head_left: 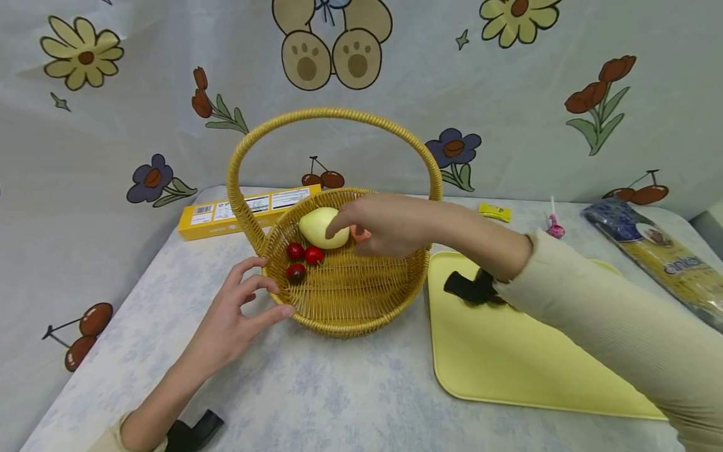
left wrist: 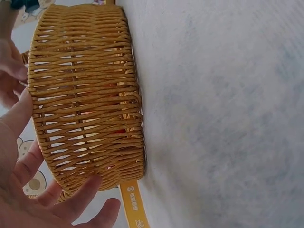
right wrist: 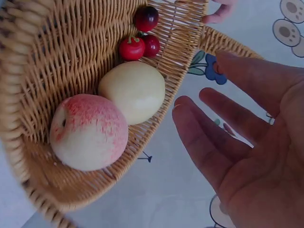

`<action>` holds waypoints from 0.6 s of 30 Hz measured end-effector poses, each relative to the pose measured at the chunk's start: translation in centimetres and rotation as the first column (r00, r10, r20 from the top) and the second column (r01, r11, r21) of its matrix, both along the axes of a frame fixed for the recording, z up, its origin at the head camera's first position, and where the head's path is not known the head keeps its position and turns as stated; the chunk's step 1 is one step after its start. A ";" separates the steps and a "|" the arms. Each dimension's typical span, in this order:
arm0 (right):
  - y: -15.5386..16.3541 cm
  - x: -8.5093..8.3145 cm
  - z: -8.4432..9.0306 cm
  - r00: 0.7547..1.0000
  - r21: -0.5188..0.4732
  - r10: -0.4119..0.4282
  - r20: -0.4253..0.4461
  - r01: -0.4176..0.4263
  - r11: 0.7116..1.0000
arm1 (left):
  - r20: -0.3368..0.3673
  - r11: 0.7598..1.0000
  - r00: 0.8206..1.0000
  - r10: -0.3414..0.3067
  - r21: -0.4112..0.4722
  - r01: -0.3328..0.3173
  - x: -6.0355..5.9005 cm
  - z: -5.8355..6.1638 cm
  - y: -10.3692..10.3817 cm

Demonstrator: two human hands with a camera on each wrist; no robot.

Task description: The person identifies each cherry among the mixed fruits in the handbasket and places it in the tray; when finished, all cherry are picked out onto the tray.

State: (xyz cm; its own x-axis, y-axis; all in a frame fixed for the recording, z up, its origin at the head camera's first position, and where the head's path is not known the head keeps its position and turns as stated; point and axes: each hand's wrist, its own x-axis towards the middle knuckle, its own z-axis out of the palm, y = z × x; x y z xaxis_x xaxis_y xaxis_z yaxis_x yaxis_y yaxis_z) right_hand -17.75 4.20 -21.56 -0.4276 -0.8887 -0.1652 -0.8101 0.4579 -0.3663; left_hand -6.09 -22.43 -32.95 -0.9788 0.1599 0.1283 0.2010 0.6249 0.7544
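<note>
A yellow wicker basket [head_left: 347, 326] with a tall arched handle stands on the table. Inside lie a pale yellow pear-shaped fruit [head_left: 317, 227], a pink-and-white peach [right wrist: 89, 133] and three dark red cherries [head_left: 295, 272]. My left hand [head_left: 230, 320] rests at the basket's left rim, its fingers spread and the thumb touching the edge. Over the far side of the basket hovers my right hand [head_left: 390, 225], fingers loosely bent. The right wrist view shows nothing between those fingers, with the fruit just beyond them. In the head view the right hand mostly hides the peach.
Behind the basket lies a long yellow box [head_left: 226, 220]. A yellow tray [head_left: 508, 370] sits to the right, partly under the right sleeve. Farther back are a small yellow packet [head_left: 494, 212], a wrapped lollipop [head_left: 555, 227] and a plastic food bag [head_left: 661, 251].
</note>
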 end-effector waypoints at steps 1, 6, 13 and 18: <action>-0.7 -0.3 -0.1 1.000 0.021 -0.002 0.021 0.002 1.000 | 0.001 1.000 1.000 0.000 0.003 0.000 0.0 0.0 0.0; -3.3 -1.4 -0.8 0.998 0.089 0.015 0.061 -0.021 0.996 | 0.005 1.000 1.000 -0.011 0.012 0.011 -0.1 -0.1 0.1; -6.1 -2.2 -1.7 0.995 0.218 0.008 0.101 -0.030 0.976 | 0.011 0.999 1.000 -0.011 0.031 0.011 -0.1 0.0 0.0; -7.3 -2.6 -3.0 0.989 0.256 0.011 0.150 -0.049 0.966 | 0.007 0.999 1.000 -0.017 0.042 0.016 -0.1 -0.1 -0.1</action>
State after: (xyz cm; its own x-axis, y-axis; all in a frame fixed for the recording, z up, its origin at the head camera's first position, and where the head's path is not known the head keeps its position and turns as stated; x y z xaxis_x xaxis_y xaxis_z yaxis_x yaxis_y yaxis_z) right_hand -20.36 -3.11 -24.59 -0.3558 -0.8197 -0.4489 -0.7715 0.5288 -0.3539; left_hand -6.15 -22.56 -33.01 -0.9770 0.1706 0.1282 0.2055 0.5895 0.7812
